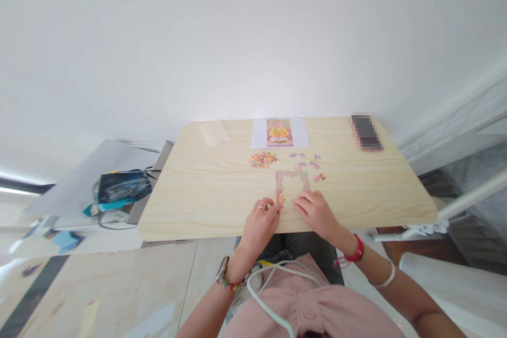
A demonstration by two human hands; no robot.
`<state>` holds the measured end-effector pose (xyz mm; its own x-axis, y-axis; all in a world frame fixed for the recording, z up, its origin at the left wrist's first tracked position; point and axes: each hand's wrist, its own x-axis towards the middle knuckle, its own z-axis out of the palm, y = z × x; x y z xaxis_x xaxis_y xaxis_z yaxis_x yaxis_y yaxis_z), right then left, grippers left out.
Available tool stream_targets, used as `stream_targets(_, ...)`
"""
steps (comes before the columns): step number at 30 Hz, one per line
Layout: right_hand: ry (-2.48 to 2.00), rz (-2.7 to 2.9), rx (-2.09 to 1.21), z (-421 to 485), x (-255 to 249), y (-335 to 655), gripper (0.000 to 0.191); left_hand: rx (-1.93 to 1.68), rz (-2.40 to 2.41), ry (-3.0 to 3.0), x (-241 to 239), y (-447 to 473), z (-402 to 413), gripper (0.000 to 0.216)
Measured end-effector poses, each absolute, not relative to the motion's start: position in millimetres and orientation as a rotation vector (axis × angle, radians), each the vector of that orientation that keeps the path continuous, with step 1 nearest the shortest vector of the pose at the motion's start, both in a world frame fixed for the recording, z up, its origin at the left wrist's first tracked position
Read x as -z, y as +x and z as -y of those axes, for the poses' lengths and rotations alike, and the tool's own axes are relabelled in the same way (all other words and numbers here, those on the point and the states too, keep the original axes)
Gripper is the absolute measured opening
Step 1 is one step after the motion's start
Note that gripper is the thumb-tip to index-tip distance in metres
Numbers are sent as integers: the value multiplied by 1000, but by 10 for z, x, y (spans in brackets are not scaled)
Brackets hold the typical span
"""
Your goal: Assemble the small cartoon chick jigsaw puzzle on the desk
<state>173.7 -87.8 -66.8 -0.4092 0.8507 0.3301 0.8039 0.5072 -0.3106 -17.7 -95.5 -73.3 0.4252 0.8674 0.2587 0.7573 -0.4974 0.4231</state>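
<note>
A partly joined jigsaw border [279, 182] lies on the wooden table, with bare tabletop inside it. At its lower left corner, my left hand [259, 227] has its fingers closed on a small jigsaw piece [282, 210], partly hidden by the fingertips. My right hand [319, 215] rests over the border's right side, fingers stretched out and covering the lower part there; no piece shows in it. Loose purple pieces [314, 165] and a few reddish ones [319, 177] lie just beyond. A heap of mixed pieces [262, 159] sits beyond the border's left side.
A white sheet with a printed yellow character picture [279, 133] lies at the table's back edge [237, 120]. A phone [366, 133] is at the back right, and a pale clear bag [214, 133] at the back left. A white cable [273, 309] crosses my lap.
</note>
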Motion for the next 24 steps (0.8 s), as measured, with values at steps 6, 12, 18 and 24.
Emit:
stream_targets(6, -1689, 1981, -175, 523, 677, 2462, 17, -757, -1440, 2342, 710, -195, 954, 18)
stream_targets(12, -1761, 2050, -216, 396, 815, 2564, 16, -810, -1490, 2323, 628, -212, 873, 18)
stream_targets(18, -1770, 2065, -193, 459, 798, 2564, 13, -795, -1435, 2366, 608, -162, 849, 13)
stream_targets(24, -1429, 2364, -291, 792, 590, 2368, 10, -721, -1290, 2451, 606, 36, 876, 18)
